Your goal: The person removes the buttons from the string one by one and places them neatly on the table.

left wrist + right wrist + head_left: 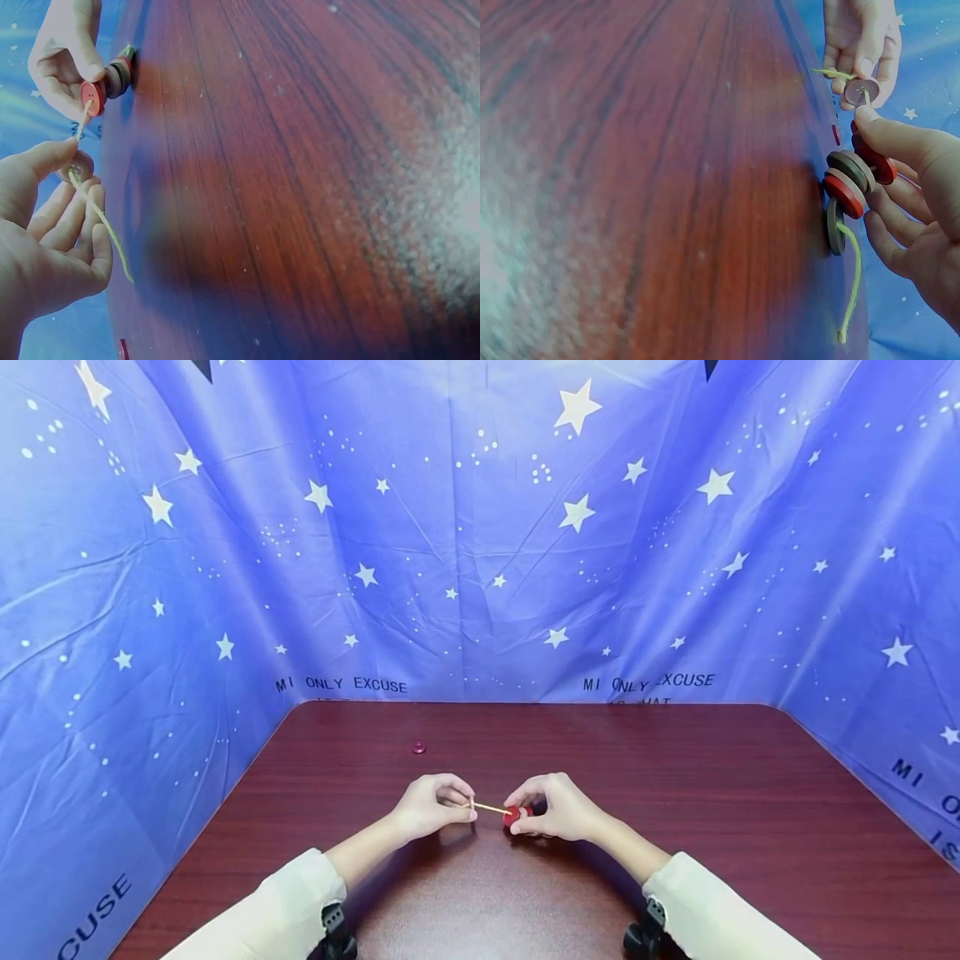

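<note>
In the head view my left hand (435,807) and right hand (558,808) face each other, a yellow string (492,808) stretched between them. Thumb and fingers of the left hand pinch a brownish button (862,92) threaded on that string; a free end of the string (112,236) trails below it in the left wrist view. My right hand holds a red button (91,99) at the front of a threaded stack. Behind it in the right wrist view sit several more buttons, red and dark, ending in a dark button (835,227) with the string's other end hanging down.
A loose dark-red button (418,747) lies farther back on the brown wooden table (675,752), left of centre. A blue curtain (465,527) with white stars surrounds the table at the back and sides.
</note>
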A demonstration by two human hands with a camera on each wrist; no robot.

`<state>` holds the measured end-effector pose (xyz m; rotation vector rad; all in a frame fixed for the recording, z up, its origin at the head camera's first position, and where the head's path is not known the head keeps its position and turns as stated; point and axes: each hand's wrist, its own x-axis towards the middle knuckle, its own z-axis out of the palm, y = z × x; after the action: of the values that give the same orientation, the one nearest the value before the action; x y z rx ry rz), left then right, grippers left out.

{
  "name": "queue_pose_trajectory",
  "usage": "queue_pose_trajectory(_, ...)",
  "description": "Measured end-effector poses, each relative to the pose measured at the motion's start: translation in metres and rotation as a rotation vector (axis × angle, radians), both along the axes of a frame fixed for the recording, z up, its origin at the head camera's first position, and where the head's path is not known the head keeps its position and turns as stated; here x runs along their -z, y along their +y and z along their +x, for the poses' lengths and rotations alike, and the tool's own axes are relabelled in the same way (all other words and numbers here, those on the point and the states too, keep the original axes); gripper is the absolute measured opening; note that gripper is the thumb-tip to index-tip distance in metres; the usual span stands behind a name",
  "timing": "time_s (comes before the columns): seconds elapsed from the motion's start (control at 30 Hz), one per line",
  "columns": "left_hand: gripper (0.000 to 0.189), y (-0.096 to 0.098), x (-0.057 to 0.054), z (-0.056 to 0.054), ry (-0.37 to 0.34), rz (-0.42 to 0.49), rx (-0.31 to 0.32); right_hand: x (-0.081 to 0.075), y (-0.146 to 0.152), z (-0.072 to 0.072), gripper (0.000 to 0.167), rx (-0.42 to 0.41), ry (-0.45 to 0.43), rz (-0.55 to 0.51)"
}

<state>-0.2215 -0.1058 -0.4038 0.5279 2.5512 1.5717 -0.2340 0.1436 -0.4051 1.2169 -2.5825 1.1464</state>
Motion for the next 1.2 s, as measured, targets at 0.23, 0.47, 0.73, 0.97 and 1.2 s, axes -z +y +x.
queue_pose_trajectory(0.23, 0.027, -0.0004, 0.0000, 0.0005, -0.020, 0.015, 0.008, 0.0009, 0.0021, -0.0009, 0.027, 0.014, -0.026, -0.001)
queue_pose_trajectory(0.47, 0.029, -0.0018, 0.0009, -0.0012, -0.008, -0.016, 0.003, -0.0004, 0.0039, -0.0002, 0.026, 0.020, -0.048, -0.006)
queue_pose_trajectory(0.73, 0.030, -0.0036, -0.0025, -0.0001, -0.024, -0.011, -0.003, -0.0012, 0.0055, -0.0004, 0.026, 0.018, -0.053, -0.011)
queue_pose_trajectory(0.97, 0.029, -0.0065, -0.0038, -0.0014, -0.026, 0.009, -0.002, -0.0011, 0.0066, -0.0006, 0.027, 0.035, -0.134, -0.023)
queue_pose_trajectory(1.2, 0.035, -0.0098, -0.0030, -0.0058, -0.056, 0.059, 0.051, -0.0013, 0.0069, -0.0013, 0.027, 0.039, -0.163, -0.038)
